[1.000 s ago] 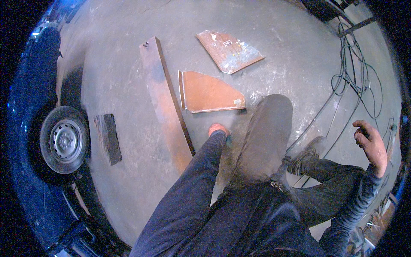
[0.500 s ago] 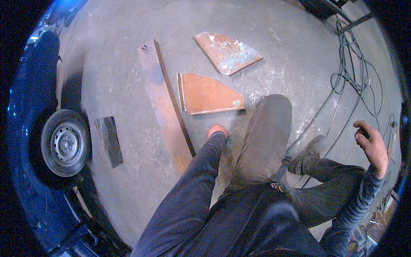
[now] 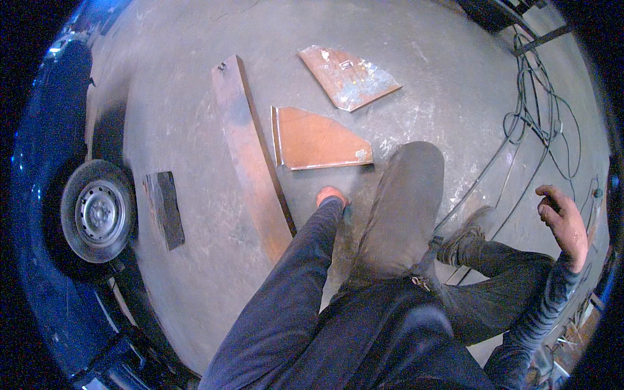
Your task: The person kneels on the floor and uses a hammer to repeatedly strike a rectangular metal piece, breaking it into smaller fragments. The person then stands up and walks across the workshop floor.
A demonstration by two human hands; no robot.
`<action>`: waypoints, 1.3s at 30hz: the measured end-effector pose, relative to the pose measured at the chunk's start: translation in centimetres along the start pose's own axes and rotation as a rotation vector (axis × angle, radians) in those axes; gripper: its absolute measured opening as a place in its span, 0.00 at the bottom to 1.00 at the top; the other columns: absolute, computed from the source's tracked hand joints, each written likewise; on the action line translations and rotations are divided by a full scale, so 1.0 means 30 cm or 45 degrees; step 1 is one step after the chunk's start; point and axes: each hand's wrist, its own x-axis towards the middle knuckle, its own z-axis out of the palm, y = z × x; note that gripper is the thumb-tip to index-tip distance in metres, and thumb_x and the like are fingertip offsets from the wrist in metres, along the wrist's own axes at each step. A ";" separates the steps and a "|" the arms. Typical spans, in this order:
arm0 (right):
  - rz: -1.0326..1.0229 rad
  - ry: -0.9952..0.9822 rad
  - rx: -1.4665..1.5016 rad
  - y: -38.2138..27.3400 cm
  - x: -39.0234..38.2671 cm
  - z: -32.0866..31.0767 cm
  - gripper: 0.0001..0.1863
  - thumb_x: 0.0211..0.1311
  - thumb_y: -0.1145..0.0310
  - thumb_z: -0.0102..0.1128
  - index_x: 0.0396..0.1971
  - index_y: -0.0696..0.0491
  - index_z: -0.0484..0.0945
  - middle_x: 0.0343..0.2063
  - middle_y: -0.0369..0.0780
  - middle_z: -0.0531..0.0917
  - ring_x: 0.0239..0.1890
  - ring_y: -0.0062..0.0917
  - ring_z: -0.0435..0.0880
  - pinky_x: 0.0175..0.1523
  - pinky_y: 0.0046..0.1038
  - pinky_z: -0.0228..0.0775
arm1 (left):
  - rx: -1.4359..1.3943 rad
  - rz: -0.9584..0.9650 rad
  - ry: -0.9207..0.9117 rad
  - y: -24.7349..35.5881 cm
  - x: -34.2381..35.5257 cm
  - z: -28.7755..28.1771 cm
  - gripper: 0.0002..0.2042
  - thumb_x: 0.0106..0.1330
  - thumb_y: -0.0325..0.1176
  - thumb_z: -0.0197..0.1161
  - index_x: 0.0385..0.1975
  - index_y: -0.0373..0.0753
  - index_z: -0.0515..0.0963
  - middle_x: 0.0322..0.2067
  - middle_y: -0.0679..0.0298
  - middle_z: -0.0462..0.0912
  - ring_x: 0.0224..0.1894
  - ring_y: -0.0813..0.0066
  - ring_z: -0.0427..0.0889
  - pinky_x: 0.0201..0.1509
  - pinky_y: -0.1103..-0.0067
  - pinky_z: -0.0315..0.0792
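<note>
My left hand (image 3: 331, 194) reaches down beside my knee, close to the near edge of an orange-brown metal plate (image 3: 322, 141) with a bent rim. Only the back of that hand shows; its fingers are hidden, and so is anything in them. Out to the right, my right hand (image 3: 564, 224) hangs in the air above the floor, fingers loosely curved and apart, with nothing in it. Beyond the orange plate lies a second wedge-shaped plate (image 3: 349, 77), its brown surface worn and patched with pale grey. Left of both is a long rusty metal beam (image 3: 242, 133).
On the left stands a dark blue car with its wheel (image 3: 99, 212) close by. A flat dark-and-brown block (image 3: 166, 209) lies between wheel and beam. Black cables (image 3: 534, 117) sprawl in loops at the right. A dark metal frame (image 3: 543, 38) stands at the far right.
The view has tilted slightly, so the plates, beam and wheel sit a little higher in the picture. Neither hand has visibly moved.
</note>
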 end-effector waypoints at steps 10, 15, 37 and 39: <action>-0.015 -0.004 0.020 -0.012 -0.011 0.011 0.17 0.60 0.72 0.57 0.51 0.56 0.78 0.30 0.37 0.77 0.33 0.22 0.75 0.40 0.25 0.69 | 0.008 0.039 -0.045 0.019 -0.039 -0.041 0.22 0.56 0.42 0.70 0.49 0.39 0.84 0.55 0.53 0.83 0.58 0.59 0.83 0.62 0.69 0.76; -0.053 0.009 -0.015 -0.011 -0.040 0.004 0.17 0.61 0.72 0.57 0.51 0.56 0.77 0.30 0.37 0.78 0.35 0.23 0.75 0.43 0.26 0.70 | -0.004 -0.022 0.025 0.028 0.008 0.008 0.22 0.57 0.43 0.70 0.49 0.39 0.84 0.55 0.52 0.83 0.58 0.59 0.82 0.62 0.68 0.75; -0.105 0.065 0.056 0.082 -0.156 -0.011 0.19 0.60 0.70 0.57 0.52 0.57 0.76 0.33 0.38 0.78 0.39 0.25 0.76 0.49 0.26 0.69 | -2.379 -0.262 -0.210 0.240 0.189 -0.040 0.23 0.75 0.38 0.51 0.65 0.37 0.60 0.58 0.33 0.70 0.52 0.33 0.79 0.52 0.47 0.79; -0.109 0.117 0.018 0.089 -0.170 -0.001 0.19 0.60 0.70 0.57 0.52 0.57 0.76 0.33 0.39 0.78 0.39 0.25 0.77 0.49 0.27 0.69 | -2.409 -0.211 -0.253 0.261 0.203 -0.012 0.22 0.74 0.34 0.50 0.65 0.34 0.59 0.58 0.34 0.71 0.52 0.33 0.80 0.52 0.46 0.79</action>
